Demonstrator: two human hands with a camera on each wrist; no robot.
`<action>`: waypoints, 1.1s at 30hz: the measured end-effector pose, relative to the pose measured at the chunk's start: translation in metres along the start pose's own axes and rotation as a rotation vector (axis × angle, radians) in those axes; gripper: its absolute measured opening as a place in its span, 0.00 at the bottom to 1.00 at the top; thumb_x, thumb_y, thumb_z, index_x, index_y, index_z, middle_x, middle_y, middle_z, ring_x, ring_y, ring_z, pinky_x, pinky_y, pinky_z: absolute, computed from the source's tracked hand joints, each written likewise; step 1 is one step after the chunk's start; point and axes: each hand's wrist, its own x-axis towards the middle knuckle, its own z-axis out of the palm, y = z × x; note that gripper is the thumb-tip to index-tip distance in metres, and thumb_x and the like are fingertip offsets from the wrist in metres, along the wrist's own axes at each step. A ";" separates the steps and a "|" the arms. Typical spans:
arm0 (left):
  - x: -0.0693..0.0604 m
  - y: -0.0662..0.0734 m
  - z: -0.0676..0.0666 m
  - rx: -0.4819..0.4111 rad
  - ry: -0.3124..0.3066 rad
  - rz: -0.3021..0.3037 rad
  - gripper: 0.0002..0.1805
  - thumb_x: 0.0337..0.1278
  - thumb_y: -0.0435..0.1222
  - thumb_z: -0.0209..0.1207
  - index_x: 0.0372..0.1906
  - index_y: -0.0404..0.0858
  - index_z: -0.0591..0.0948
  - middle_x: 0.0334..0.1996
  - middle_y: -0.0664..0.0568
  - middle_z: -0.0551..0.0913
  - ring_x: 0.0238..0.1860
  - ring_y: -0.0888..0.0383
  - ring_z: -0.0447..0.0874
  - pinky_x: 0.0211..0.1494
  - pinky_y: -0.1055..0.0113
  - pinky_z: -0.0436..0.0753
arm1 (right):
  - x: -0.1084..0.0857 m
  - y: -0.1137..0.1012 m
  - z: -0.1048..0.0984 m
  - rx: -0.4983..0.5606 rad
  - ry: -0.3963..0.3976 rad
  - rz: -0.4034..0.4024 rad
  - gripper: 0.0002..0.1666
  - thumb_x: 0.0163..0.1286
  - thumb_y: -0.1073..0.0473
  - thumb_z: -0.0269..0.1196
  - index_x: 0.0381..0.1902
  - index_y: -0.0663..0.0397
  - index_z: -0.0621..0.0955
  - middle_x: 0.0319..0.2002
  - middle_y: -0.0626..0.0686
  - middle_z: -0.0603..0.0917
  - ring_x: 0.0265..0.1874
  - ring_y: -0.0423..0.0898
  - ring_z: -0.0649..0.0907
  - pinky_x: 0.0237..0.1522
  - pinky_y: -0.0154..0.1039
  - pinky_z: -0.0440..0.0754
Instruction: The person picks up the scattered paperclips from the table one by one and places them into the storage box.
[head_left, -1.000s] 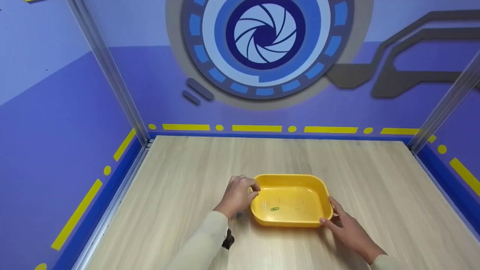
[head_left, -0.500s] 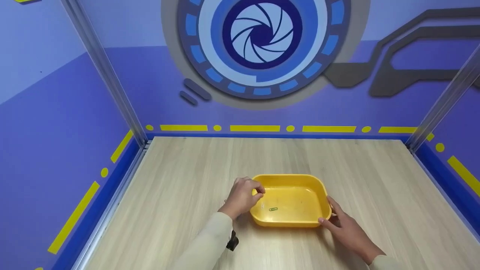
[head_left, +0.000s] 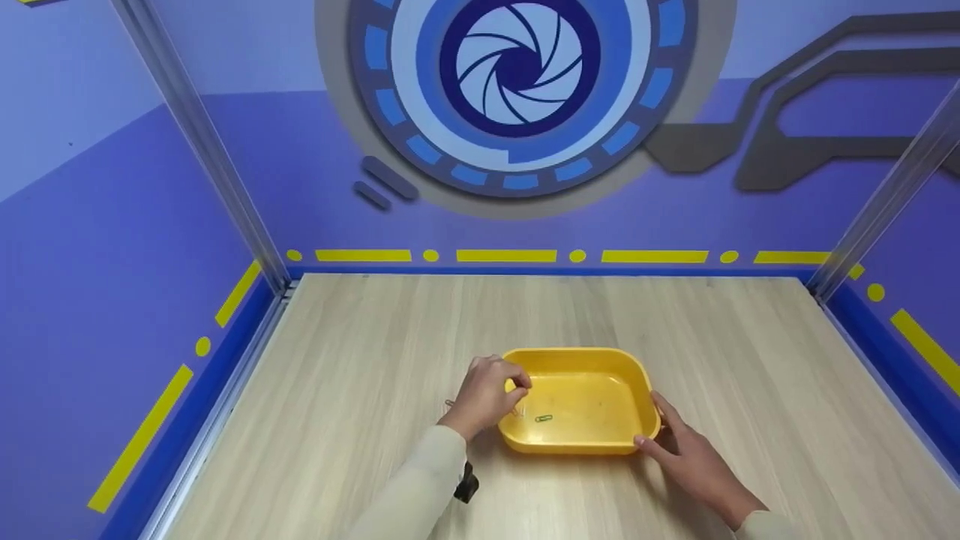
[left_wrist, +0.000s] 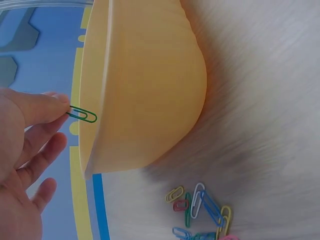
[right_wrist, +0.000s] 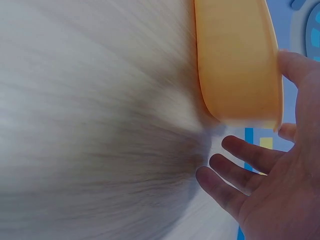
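Observation:
My left hand (head_left: 491, 394) is over the left rim of a yellow plastic basin (head_left: 585, 449). Its thumb and index finger pinch a green paper clip (left_wrist: 83, 114), seen in the left wrist view, while its other fingers hang loose. On the basin's floor lies another green paper clip (head_left: 544, 418), with a pale one (head_left: 521, 411) close to its left. My right hand (head_left: 694, 461) holds the basin's near right corner between thumb and index finger. In the right wrist view its other fingers (right_wrist: 220, 190) spread apart from the basin's wall.
A loose group of coloured paper clips (left_wrist: 197, 205) lies on the wooden table (head_left: 375, 337) left of the basin, mostly hidden by the left hand in the head view. A blue-purple wall (head_left: 300, 165) stands behind the table, with metal posts (head_left: 202, 135) at the corners.
My left hand has moved slightly right, further over the basin's left rim. The right hand has stayed at the basin's corner. The head view has shifted a little.

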 end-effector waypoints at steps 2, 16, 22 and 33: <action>0.000 0.000 0.001 0.002 -0.004 0.004 0.02 0.54 0.38 0.67 0.33 0.47 0.88 0.31 0.63 0.87 0.40 0.57 0.81 0.57 0.60 0.70 | 0.000 -0.001 0.000 0.002 -0.003 -0.001 0.58 0.62 0.25 0.53 0.78 0.42 0.42 0.72 0.64 0.61 0.69 0.62 0.67 0.66 0.65 0.61; 0.001 0.000 0.012 -0.001 -0.007 0.031 0.02 0.55 0.38 0.66 0.32 0.46 0.88 0.30 0.64 0.87 0.40 0.56 0.82 0.56 0.60 0.70 | -0.001 -0.005 0.000 0.008 0.011 -0.001 0.57 0.62 0.26 0.54 0.78 0.43 0.44 0.69 0.63 0.67 0.63 0.57 0.74 0.65 0.64 0.64; 0.001 0.001 0.014 -0.003 0.011 0.046 0.03 0.55 0.38 0.66 0.33 0.46 0.88 0.31 0.64 0.88 0.40 0.57 0.83 0.56 0.61 0.71 | 0.001 -0.003 0.001 0.003 0.011 0.005 0.57 0.62 0.26 0.54 0.78 0.42 0.43 0.70 0.63 0.67 0.63 0.56 0.74 0.65 0.65 0.63; 0.002 0.000 0.014 0.021 0.038 0.037 0.05 0.54 0.37 0.66 0.37 0.48 0.87 0.38 0.60 0.88 0.45 0.60 0.84 0.57 0.60 0.75 | 0.000 -0.001 0.000 0.024 -0.001 0.014 0.57 0.62 0.26 0.54 0.78 0.42 0.43 0.71 0.62 0.65 0.65 0.57 0.73 0.66 0.65 0.62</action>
